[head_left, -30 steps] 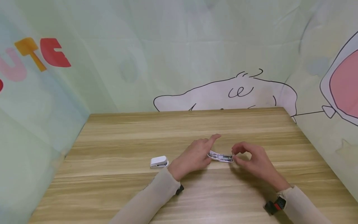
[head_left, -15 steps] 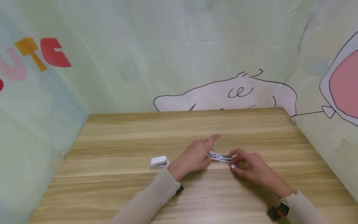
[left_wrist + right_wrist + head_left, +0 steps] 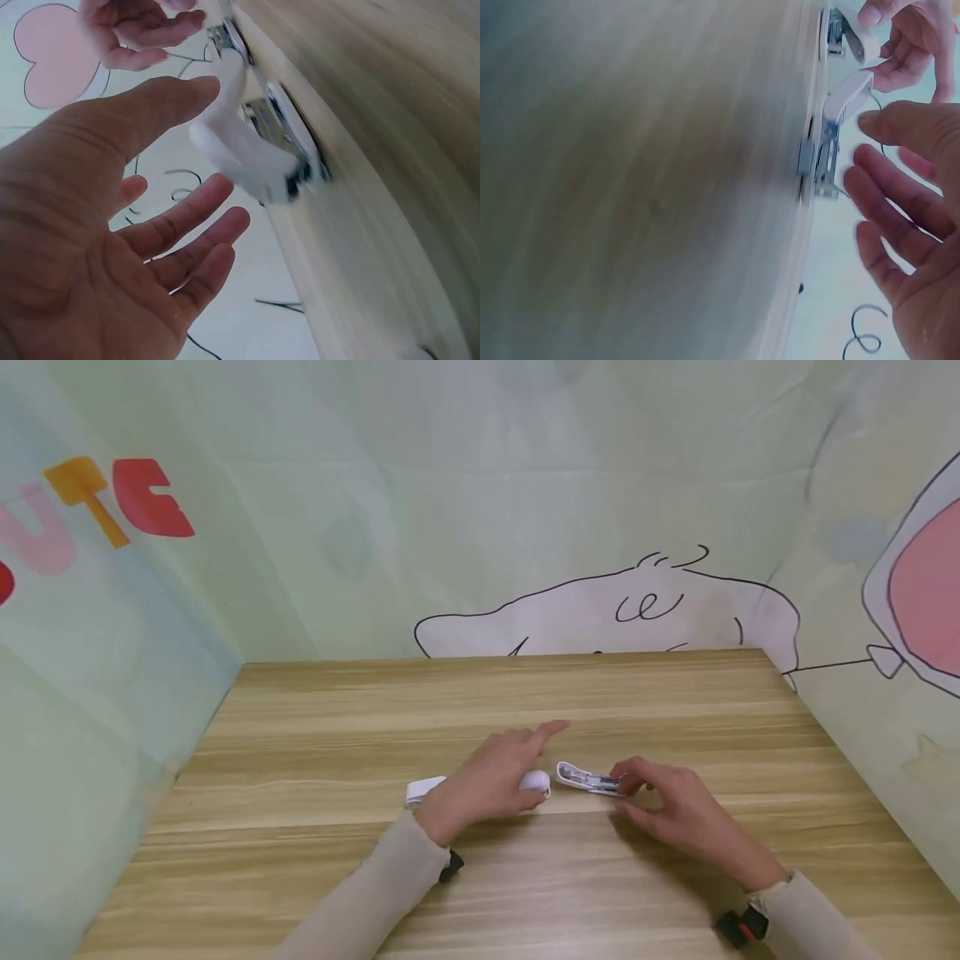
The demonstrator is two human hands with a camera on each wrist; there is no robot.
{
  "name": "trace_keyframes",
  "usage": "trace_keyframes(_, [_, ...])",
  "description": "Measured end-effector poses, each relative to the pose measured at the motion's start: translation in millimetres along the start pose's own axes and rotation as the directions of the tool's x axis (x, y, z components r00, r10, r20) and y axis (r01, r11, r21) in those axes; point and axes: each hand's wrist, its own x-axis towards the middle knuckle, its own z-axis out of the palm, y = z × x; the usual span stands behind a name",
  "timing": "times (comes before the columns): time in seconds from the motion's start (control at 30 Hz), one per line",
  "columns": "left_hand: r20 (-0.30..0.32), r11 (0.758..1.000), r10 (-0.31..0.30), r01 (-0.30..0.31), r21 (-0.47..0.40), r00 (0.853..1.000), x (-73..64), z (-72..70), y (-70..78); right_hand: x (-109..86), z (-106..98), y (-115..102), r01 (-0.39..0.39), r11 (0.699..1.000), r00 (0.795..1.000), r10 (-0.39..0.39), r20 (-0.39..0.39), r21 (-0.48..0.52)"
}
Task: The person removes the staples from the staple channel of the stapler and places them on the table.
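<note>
Behind everything hangs the printed backdrop [image 3: 337, 552], and in front of it lies the wood-grain table [image 3: 300, 860], a smooth-looking surface on which a lightly nudged thing could slide. Next in size come the hands. The left hand [image 3: 483, 783] grips nothing that I can make out: its fingers are loosely bent, with a clear gap to the thumb. It hovers over two of the small white pieces, so a dragging wrist or finger could knock either one. The right hand [image 3: 675, 806] seems to hold nothing either; its thumb stands apart from its fingers, and whether the fingertips touch anything I cannot tell. They are right at one end of the unfolded stapler [image 3: 588, 779], which lies on the table between the hands with its metal inside showing. With neither hand steadying it, a one-sided push might spin or tip it, loose metal parts could fall out, and a careless press might pinch a fingertip. Smaller in view are the middle white stapler [image 3: 536, 781], just beside the unfolded one and easily bumped into it, and the far-left white stapler [image 3: 423, 790], partly covered by the left hand and so easily struck unseen.
</note>
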Motion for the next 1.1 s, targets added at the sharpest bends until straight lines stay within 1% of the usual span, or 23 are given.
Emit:
trace_keyframes(0.07, [-0.013,1.000,0.002,-0.002,-0.006,1.000,-5.4,-1.2,-4.7,5.3,3.5,-2.1,0.038,0.999,0.998,-0.037,-0.044,0.007])
trace_keyframes(0.17, [-0.029,0.999,0.004,-0.005,-0.038,1.000,-9.7,-0.9,-9.0,14.2,9.2,-5.2,0.022,0.999,0.998,-0.020,-0.057,0.028])
trace_keyframes(0.33, [-0.053,0.995,-0.003,-0.002,-0.100,0.999,-11.1,4.0,-11.1,32.8,25.2,-11.4,-0.060,0.993,0.998,0.058,0.016,0.106])
trace_keyframes(0.47, [-0.066,0.992,0.003,-0.011,-0.126,0.998,-10.5,7.3,-10.0,45.2,38.4,-17.5,-0.101,0.975,0.994,0.091,0.059,0.198])
trace_keyframes(0.53, [-0.070,0.990,0.007,-0.016,-0.138,0.998,-10.3,8.5,-9.2,49.6,43.4,-20.1,-0.120,0.964,0.992,0.107,0.067,0.239])
trace_keyframes(0.63, [-0.072,0.986,0.010,-0.022,-0.164,0.997,-10.5,10.0,-8.0,54.5,49.9,-21.9,-0.154,0.950,0.987,0.137,0.081,0.272])
trace_keyframes(0.73, [-0.082,0.985,0.017,-0.031,-0.171,0.996,-9.5,11.7,-7.8,57.8,55.0,-21.7,-0.167,0.941,0.985,0.146,0.092,0.295])
trace_keyframes(0.9, [-0.091,0.985,0.025,-0.040,-0.170,0.996,-7.2,12.9,-7.2,60.9,59.8,-21.2,-0.156,0.930,0.987,0.131,0.097,0.332])
trace_keyframes(1.1, [-0.074,0.982,0.022,-0.035,-0.186,0.997,-7.4,10.2,-8.0,62.0,60.7,-22.1,-0.154,0.929,0.987,0.130,0.095,0.335])
